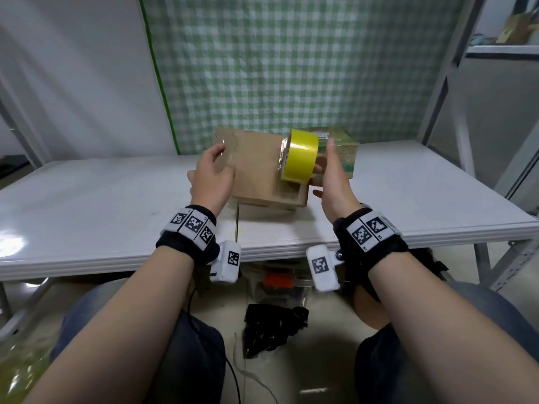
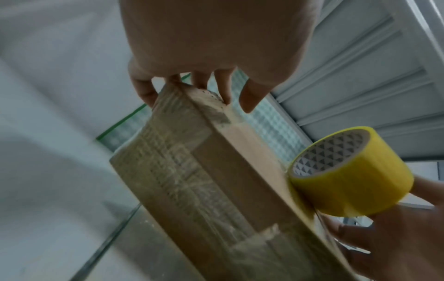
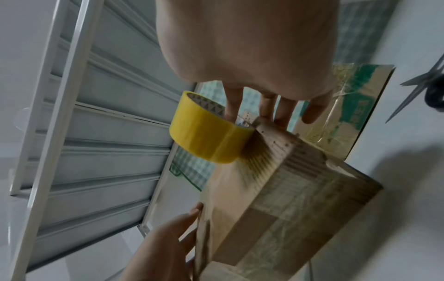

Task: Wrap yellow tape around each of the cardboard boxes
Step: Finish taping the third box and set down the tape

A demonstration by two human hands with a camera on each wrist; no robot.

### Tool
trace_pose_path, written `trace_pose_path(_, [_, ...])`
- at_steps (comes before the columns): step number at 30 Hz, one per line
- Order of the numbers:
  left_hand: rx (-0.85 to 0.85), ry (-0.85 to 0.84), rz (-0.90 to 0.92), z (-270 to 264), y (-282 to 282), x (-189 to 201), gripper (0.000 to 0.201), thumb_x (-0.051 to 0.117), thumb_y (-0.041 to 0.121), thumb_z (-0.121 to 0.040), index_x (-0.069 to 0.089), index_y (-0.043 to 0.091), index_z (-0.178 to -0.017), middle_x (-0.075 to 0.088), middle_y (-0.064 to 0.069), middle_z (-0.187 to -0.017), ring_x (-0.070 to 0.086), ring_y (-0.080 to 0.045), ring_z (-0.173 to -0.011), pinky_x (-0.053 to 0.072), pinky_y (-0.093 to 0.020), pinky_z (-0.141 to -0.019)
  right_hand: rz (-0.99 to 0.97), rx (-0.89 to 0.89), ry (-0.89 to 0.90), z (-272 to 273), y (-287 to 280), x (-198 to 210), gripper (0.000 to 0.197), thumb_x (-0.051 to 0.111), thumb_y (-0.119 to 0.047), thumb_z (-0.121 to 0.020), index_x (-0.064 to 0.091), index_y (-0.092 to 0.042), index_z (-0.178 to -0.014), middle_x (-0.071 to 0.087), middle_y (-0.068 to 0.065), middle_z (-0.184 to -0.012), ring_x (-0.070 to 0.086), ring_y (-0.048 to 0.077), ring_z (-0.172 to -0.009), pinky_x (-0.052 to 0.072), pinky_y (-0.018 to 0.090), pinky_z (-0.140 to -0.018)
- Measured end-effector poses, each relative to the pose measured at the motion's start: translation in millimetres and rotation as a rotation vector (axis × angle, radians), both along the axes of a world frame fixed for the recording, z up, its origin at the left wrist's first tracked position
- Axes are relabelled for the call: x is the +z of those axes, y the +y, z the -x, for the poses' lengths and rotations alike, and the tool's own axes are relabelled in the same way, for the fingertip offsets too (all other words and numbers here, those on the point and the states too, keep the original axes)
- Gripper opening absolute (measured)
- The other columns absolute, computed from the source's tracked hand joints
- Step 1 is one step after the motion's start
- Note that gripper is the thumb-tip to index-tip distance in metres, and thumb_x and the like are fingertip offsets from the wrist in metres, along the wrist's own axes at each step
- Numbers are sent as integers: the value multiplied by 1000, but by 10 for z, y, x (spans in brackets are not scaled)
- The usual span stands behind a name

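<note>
Centre of the head view: a cardboard box (image 1: pixel 256 167), tilted above a white table (image 1: pixel 408 193), being gripped at its left end by the left hand (image 1: pixel 211 176), fingers curled over the far edge and thumb on the near side. Sitting against the box's right end, a roll of yellow tape (image 1: pixel 300 156), with a short stretch of tape running from the roll onto the cardboard. Just right of the roll, the right hand (image 1: pixel 335 176), fingers straight and reaching behind the roll; cannot tell whether actually gripping it. Behind, right of centre, a second cardboard box (image 1: pixel 344 150) with green print, resting on the table. Filling the upper middle, a green checked cloth (image 1: pixel 291 68). At the right edge of the right wrist view, scissors (image 3: pixel 418 95) lying on the table.
</note>
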State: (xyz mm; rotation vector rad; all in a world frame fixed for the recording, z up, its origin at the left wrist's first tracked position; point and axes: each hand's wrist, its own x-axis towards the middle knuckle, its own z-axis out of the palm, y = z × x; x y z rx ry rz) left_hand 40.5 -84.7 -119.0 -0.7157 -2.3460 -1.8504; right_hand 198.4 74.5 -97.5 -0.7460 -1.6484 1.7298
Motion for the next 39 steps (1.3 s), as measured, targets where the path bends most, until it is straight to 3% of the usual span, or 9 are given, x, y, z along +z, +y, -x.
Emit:
trace_pose_path(4, [-23, -33, 65, 73, -22, -7, 56, 58, 35, -89, 53, 33, -145, 57, 6, -139, 38, -24, -141, 40, -37, -114, -79, 65, -26, 97, -13, 4, 77, 33, -79, -91, 57, -25, -142, 64, -3, -137, 60, 14, -120, 44, 36, -103])
trace_pose_path(7, [-59, -36, 257, 80, -19, -63, 62, 57, 42, -92, 47, 26, -151, 50, 0, -152, 37, -30, -143, 34, -45, -118, -138, 117, -52, 129, -40, -2, 89, 43, -82, -83, 48, -24, -150, 52, -2, -151, 55, 15, -131, 40, 42, -114])
trace_pose_path(12, [-85, 193, 472, -18, 8, -48, 59, 72, 62, -82, 64, 35, -134, 41, 4, -156, 29, -27, -146, 31, -50, -118, -325, 99, -139, 204, 38, -111, 36, 49, -49, -103, 66, -20, -115, 63, 4, -128, 57, 21, -119, 44, 37, -100])
trace_pose_path(16, [-215, 310, 438, -22, 81, -142, 46, 73, 65, -75, 73, 45, -116, 61, 23, -137, 53, -10, -131, 44, -45, -109, -451, 30, -159, 287, 93, -177, 28, 47, -48, -104, 64, -26, -99, 57, 5, -128, 54, 24, -119, 41, 41, -105])
trace_pose_path(21, [-190, 276, 358, 12, 141, -243, 60, 60, 78, -64, 73, 47, -113, 65, 27, -129, 56, -8, -127, 48, -45, -105, -471, 10, -44, 219, -9, -80, 33, 46, -37, -107, 53, -22, -78, 51, -7, -75, 47, 8, -69, 35, 32, -70])
trace_pose_path(27, [-142, 300, 378, 34, 209, -252, 66, 54, 81, -61, 74, 46, -113, 65, 29, -126, 56, -6, -125, 51, -44, -101, -312, 55, 29, 134, -126, 46, 58, 51, -68, -88, 74, -18, -103, 74, -1, -106, 65, 16, -108, 47, 42, -105])
trace_pose_path(31, [-136, 311, 362, 49, 213, -264, 64, 55, 80, -63, 74, 46, -113, 65, 30, -126, 56, -6, -126, 50, -44, -102, -339, 28, 41, 82, -192, 6, 59, 55, -59, -94, 74, -4, -101, 74, 16, -101, 66, 23, -91, 50, 41, -91])
trace_pose_path(35, [-117, 334, 391, 46, 236, -265, 46, 66, 69, -76, 73, 46, -115, 64, 30, -128, 55, -8, -127, 49, -47, -101, -371, 52, 6, 83, -283, 12, 44, 56, -52, -98, 77, -13, -93, 78, 5, -89, 73, 23, -91, 54, 48, -95])
trace_pose_path(39, [-71, 343, 428, 59, 263, -225, 40, 69, 65, -82, 73, 45, -116, 63, 29, -130, 52, -12, -128, 49, -47, -101, -248, 90, 47, -28, -316, 166, 43, 54, -43, -103, 75, -12, -82, 77, 13, -77, 76, 29, -83, 59, 47, -89])
